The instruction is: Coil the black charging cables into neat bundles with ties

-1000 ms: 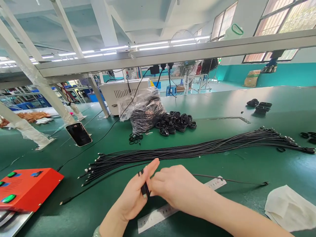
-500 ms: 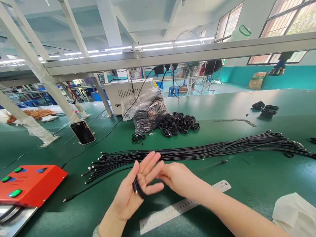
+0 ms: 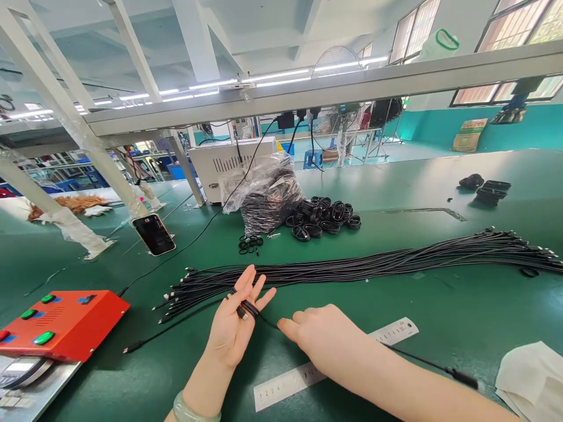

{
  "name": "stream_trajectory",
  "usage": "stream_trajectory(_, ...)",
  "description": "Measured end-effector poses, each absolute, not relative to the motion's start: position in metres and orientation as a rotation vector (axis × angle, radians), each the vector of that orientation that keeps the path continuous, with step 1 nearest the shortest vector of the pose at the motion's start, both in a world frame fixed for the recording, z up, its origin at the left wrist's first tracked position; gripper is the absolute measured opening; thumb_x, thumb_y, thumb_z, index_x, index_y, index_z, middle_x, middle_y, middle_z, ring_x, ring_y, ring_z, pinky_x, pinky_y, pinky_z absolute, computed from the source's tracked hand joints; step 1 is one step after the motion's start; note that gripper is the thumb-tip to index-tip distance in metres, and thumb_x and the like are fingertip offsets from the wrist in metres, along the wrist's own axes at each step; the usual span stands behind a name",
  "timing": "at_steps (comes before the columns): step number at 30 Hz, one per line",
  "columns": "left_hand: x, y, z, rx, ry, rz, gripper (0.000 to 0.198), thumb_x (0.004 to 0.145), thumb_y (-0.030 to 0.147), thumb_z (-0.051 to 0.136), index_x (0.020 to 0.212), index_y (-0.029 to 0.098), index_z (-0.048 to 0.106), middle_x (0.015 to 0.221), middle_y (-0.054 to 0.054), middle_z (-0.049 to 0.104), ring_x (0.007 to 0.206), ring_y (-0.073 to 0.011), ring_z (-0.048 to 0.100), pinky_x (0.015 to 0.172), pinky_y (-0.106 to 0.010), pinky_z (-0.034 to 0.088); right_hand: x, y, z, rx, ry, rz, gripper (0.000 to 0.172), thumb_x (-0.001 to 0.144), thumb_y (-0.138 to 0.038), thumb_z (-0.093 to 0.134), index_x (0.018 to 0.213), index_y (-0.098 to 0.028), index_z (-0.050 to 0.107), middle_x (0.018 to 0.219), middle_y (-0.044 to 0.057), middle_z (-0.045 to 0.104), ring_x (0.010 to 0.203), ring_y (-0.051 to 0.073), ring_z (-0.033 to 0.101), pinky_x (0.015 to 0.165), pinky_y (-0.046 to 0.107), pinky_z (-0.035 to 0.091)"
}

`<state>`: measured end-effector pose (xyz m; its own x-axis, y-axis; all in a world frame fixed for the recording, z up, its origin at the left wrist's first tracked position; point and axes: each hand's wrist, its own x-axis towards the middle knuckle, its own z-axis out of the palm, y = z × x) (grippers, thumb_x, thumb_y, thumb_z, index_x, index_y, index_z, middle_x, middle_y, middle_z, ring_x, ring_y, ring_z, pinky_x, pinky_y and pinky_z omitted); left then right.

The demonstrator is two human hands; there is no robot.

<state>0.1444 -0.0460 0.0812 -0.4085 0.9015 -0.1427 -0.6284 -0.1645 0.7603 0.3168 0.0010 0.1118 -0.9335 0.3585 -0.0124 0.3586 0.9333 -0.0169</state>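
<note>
Cable (image 3: 250, 309) in both hands over bench (image 3: 132, 398): one length pinched in right hand (image 3: 323, 337), loops gathered in left hand (image 3: 231, 334), fingers half spread, hold apparently light. Plug (image 3: 464, 378) trailing past right wrist, likely on the same cable. Step, by judgement: winding. Keep tension even, loops flat and matched in size, connector (image 3: 241, 313) clear of each turn; with so loose a left hold, slipped turns a risk. Keep trailing end free of cloth (image 3: 530, 375). Hard to make out: right pinch point, mostly masked by the hand itself; loop count, lost among left fingers; middle of ruler (image 3: 288, 384), covered; plug tip, blurred. Farther off: loose lead (image 3: 167, 328), lost behind left hand, tie to bundle (image 3: 329, 269) uncertain; past coils (image 3: 323, 217), contents of bag (image 3: 272, 199), veiled by plastic.
</note>
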Motion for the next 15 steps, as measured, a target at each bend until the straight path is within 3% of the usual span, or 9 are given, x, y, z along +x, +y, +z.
stream_trajectory(4,0.146,-0.048,0.075,0.538,1.006,1.611,0.031,0.088,0.017,0.055,0.115,0.026,0.067,0.155,0.001,0.032,0.138,-0.0318,0.034,0.106,-0.049,0.043,0.321,0.006,0.120,0.493,3.295,0.185,0.013,0.085,-0.005,0.052,0.082,-0.018,0.054,0.073,0.003,0.060,0.066,0.017,0.056,0.054,0.030,0.028)
stream_trajectory(7,0.156,-0.053,0.073,0.614,0.925,1.337,0.028,0.092,0.031,0.053,0.114,0.023,0.068,0.149,-0.006,0.045,0.135,-0.0345,0.040,0.100,-0.050,0.048,0.324,0.015,0.123,0.482,3.492,0.281,0.012,0.089,-0.012,0.052,0.080,-0.018,0.055,0.075,0.002,0.058,0.070,0.016,0.052,0.058,0.029,0.028)
stream_trajectory(9,0.163,-0.058,0.074,0.653,0.827,1.175,0.036,0.094,0.040,0.045,0.111,0.018,0.069,0.140,-0.013,0.054,0.131,-0.0362,0.045,0.092,-0.051,0.053,0.324,0.023,0.123,0.518,3.592,0.299,0.014,0.089,-0.015,0.055,0.076,-0.018,0.056,0.074,0.001,0.057,0.069,0.014,0.050,0.059,0.029,0.027)
stream_trajectory(12,0.169,-0.065,0.076,0.665,0.703,1.013,0.053,0.096,0.048,0.032,0.114,0.012,0.067,0.137,-0.019,0.055,0.122,-0.0365,0.054,0.082,-0.045,0.059,0.323,0.034,0.122,0.608,3.642,0.171,0.020,0.091,-0.022,0.056,0.072,-0.018,0.059,0.072,0.001,0.059,0.067,0.013,0.048,0.060,0.028,0.028)
stream_trajectory(15,0.162,-0.071,0.074,0.647,0.590,0.945,0.060,0.097,0.047,0.024,0.115,0.008,0.066,0.129,-0.022,0.061,0.109,-0.0332,0.065,0.076,-0.040,0.060,0.320,0.043,0.121,0.665,3.559,-0.178,0.025,0.094,-0.036,0.055,0.080,-0.021,0.068,0.078,0.002,0.064,0.073,0.014,0.053,0.064,0.026,0.033)
